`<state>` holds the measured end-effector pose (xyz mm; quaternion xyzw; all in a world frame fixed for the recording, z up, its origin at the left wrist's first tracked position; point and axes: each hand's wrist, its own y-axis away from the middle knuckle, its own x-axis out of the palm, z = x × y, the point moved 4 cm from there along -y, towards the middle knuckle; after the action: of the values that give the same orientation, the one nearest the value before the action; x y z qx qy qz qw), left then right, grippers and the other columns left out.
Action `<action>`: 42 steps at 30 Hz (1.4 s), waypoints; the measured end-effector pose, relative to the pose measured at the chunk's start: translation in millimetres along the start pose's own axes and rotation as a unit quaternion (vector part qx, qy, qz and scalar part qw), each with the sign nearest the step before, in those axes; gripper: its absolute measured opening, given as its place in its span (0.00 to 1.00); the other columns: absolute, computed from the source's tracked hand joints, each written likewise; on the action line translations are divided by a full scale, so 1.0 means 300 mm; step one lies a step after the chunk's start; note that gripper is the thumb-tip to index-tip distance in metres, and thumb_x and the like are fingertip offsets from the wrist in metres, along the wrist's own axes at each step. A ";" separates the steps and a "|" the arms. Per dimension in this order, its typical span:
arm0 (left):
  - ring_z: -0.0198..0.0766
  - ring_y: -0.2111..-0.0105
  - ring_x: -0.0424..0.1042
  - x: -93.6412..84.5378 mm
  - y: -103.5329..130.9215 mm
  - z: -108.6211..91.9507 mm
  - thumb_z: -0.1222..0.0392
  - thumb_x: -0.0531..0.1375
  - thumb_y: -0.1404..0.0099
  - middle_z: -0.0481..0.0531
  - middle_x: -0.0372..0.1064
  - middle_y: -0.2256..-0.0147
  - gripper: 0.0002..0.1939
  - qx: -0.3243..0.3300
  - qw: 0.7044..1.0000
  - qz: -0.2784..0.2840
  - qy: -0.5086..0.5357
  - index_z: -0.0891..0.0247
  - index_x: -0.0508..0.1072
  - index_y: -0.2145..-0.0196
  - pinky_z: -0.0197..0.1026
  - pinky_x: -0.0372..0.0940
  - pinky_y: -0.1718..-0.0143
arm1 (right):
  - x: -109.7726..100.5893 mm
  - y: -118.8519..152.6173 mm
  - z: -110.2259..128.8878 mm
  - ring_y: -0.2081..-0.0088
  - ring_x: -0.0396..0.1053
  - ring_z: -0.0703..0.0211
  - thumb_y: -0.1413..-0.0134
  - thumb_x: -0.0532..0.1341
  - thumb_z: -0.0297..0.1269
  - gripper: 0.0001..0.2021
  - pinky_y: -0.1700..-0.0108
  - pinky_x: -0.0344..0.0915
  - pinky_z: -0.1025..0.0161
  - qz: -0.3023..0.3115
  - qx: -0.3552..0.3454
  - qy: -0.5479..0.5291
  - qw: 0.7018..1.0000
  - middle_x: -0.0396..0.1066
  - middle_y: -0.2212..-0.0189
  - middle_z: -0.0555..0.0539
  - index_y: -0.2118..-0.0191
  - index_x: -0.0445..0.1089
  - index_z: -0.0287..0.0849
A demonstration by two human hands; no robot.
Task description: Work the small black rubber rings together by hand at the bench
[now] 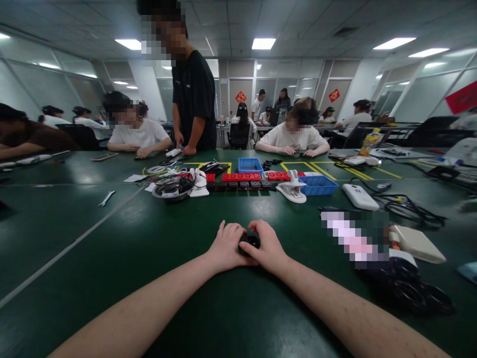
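A small black round object (254,241) rests on or just above the green table, between my two hands. My left hand (228,246) is closed against its left side, with the index finger slightly raised. From the right, my right hand (269,246) grips it between thumb and fingers, the thumb lying across its near side. Its exact kind is hard to make out, since the fingers hide much of it. Several black rings (410,294) lie on the table well to the right of my right forearm.
Ahead lie a bowl of cables (173,191), white clips (292,188), red power strips (242,176) and blue trays (319,185). A wrench (107,198) is at left. White power banks (359,196), black cables and a blurred-out item lie right. People sit and stand across the table (179,313).
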<state>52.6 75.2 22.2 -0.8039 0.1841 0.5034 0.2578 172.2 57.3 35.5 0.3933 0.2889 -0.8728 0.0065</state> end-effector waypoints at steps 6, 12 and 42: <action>0.43 0.58 0.63 0.009 -0.002 -0.007 0.49 0.62 0.52 0.50 0.62 0.64 0.19 0.008 1.000 0.002 -0.022 0.62 0.66 0.65 0.58 0.41 0.43 | 0.011 -0.005 0.004 0.65 0.60 0.57 0.54 0.60 0.40 0.09 0.63 0.58 0.60 0.039 0.017 0.028 0.999 0.63 0.70 0.48 0.70 0.62 0.41; 0.43 0.59 0.62 0.007 -0.005 -0.004 0.52 0.62 0.52 0.49 0.62 0.64 0.20 0.013 1.000 0.013 0.000 0.61 0.67 0.62 0.57 0.42 0.43 | 0.010 -0.005 0.004 0.64 0.61 0.57 0.54 0.61 0.38 0.07 0.61 0.58 0.59 0.034 0.007 0.014 0.999 0.64 0.69 0.48 0.69 0.66 0.42; 0.48 0.53 0.60 -0.005 -0.002 0.005 0.42 0.63 0.57 0.52 0.61 0.57 0.32 0.009 1.000 -0.008 0.013 0.61 0.62 0.57 0.62 0.40 0.44 | 0.004 -0.002 -0.008 0.66 0.60 0.57 0.55 0.59 0.43 0.13 0.63 0.58 0.58 0.014 0.010 0.016 1.000 0.63 0.69 0.47 0.67 0.61 0.41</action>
<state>51.2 76.7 23.1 -0.8095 0.1854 0.4892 0.2664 172.9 59.3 33.5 0.4110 0.2744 -0.8693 0.0099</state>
